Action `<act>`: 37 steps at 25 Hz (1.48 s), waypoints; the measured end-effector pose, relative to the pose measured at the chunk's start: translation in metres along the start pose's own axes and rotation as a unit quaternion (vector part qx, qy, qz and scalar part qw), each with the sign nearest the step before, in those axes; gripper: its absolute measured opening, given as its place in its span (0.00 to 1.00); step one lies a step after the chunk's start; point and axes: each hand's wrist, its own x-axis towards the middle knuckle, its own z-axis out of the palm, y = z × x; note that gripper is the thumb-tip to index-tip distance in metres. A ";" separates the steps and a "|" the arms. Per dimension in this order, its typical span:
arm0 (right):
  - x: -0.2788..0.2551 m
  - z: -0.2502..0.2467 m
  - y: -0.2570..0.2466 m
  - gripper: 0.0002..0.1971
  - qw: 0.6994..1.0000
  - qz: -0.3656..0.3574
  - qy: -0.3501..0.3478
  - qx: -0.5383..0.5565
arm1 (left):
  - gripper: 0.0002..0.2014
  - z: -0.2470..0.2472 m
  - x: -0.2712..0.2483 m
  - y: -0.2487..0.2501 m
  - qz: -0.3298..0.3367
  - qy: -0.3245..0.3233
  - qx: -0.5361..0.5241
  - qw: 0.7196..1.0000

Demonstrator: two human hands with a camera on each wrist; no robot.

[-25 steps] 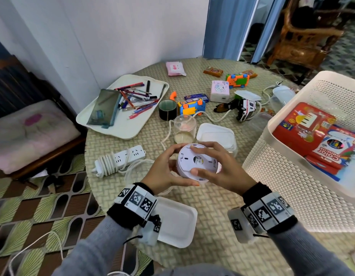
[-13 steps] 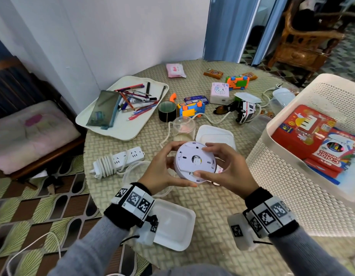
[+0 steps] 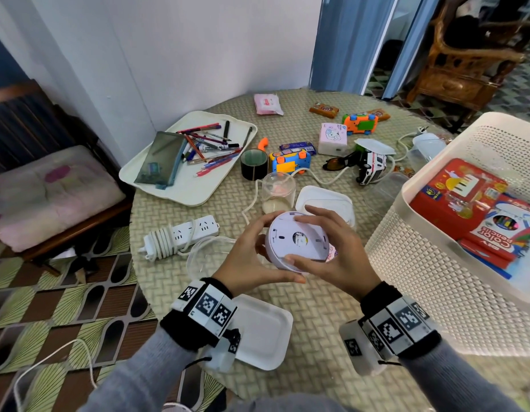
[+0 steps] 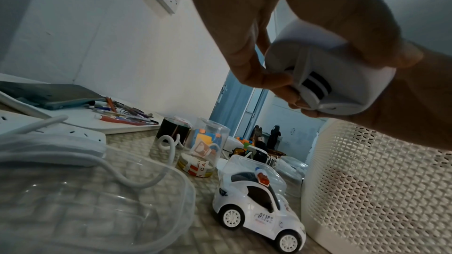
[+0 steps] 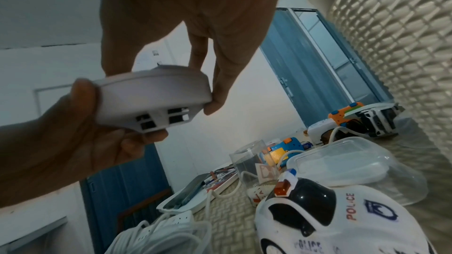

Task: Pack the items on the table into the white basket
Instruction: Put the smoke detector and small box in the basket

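Though airborne, detector [image 3: 298, 239] between hands [image 3: 293, 257]

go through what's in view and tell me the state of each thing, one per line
round white device: held off the table, flat back up
left hand: grips the device
right hand: grips the device
white basket: partly filled
pencil case: lying on the tray
power strip: cord coiled
toy police car: upright on its wheels

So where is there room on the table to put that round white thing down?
Bare mat shows in front of the white basket, right of the flat white lid, and along the far edge between the pink packet and the orange toy car. The middle, around the clear jar and power strip, is crowded.
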 end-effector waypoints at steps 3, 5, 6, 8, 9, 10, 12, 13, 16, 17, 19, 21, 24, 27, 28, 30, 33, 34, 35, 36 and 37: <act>-0.001 0.004 -0.001 0.32 0.999 -0.016 0.030 -0.011 | 0.52 -0.001 0.000 0.002 0.017 -0.003 0.037 0.999; -0.002 0.005 -0.003 0.32 0.998 -0.030 0.046 -0.022 | 0.51 -0.003 -0.001 0.002 0.029 -0.001 0.055 0.998; -0.002 0.005 -0.004 0.32 0.998 -0.038 0.051 -0.030 | 0.51 -0.003 -0.002 0.002 0.032 0.002 0.058 0.998; -0.001 0.005 -0.005 0.31 0.996 -0.045 0.061 -0.035 | 0.51 -0.002 -0.004 0.001 0.034 0.010 0.054 0.998; -0.001 0.005 -0.006 0.31 0.996 -0.045 0.063 -0.034 | 0.51 -0.001 -0.005 0.001 0.037 0.013 0.054 0.998; -0.001 0.005 -0.006 0.32 0.996 -0.046 0.062 -0.035 | 0.51 0.000 -0.006 0.000 0.040 0.017 0.057 0.997; -0.001 0.006 -0.006 0.31 0.996 -0.055 0.061 -0.044 | 0.51 0.001 -0.007 -0.001 0.044 0.024 0.065 0.997; 0.000 0.005 -0.006 0.31 0.995 -0.063 0.062 -0.050 | 0.51 0.001 -0.007 -0.001 0.045 0.028 0.067 0.996; 0.002 0.004 -0.007 0.31 0.993 -0.075 0.065 -0.060 | 0.50 0.002 -0.008 0.000 0.048 0.042 0.067 0.996; 0.003 0.005 -0.007 0.31 0.993 -0.073 0.064 -0.062 | 0.50 0.003 -0.008 0.000 0.048 0.047 0.067 0.996; 0.004 0.005 -0.006 0.32 0.994 -0.066 0.059 -0.064 | 0.49 0.005 -0.008 0.000 0.041 0.050 0.067 0.996; 0.002 0.004 -0.005 0.32 0.995 -0.058 0.039 -0.069 | 0.50 0.005 -0.007 0.000 0.023 0.036 0.058 0.997; 0.000 -0.004 -0.004 0.34 0.995 -0.065 -0.038 -0.071 | 0.50 0.001 -0.005 0.004 0.007 0.004 0.038 0.999; 0.003 -0.013 -0.006 0.33 0.992 -0.057 -0.089 -0.066 | 0.48 -0.001 -0.006 0.007 -0.005 -0.039 0.026 0.999; 0.005 -0.015 -0.006 0.32 0.991 -0.058 -0.099 -0.068 | 0.48 -0.001 -0.007 0.007 -0.010 -0.047 0.024 0.999; 0.009 -0.015 -0.005 0.33 0.987 -0.053 -0.120 -0.088 | 0.48 0.000 -0.008 0.006 -0.018 -0.055 0.021 0.998; 0.010 -0.014 -0.007 0.33 0.984 -0.047 -0.138 -0.104 | 0.48 -0.002 -0.008 0.005 -0.022 -0.062 0.022 0.998; 0.011 -0.014 -0.009 0.33 0.984 -0.052 -0.136 -0.106 | 0.47 -0.004 -0.008 0.005 -0.023 -0.062 0.023 0.998; 0.012 -0.014 -0.010 0.33 0.984 -0.058 -0.128 -0.111 | 0.47 -0.005 -0.007 0.005 -0.022 -0.059 0.023 0.998; 0.013 -0.015 -0.010 0.33 0.985 -0.061 -0.113 -0.115 | 0.47 -0.006 -0.006 0.005 -0.022 -0.054 0.020 0.998; 0.015 -0.016 -0.011 0.34 0.987 -0.054 -0.097 -0.117 | 0.47 -0.007 -0.005 0.005 -0.024 -0.047 0.014 0.999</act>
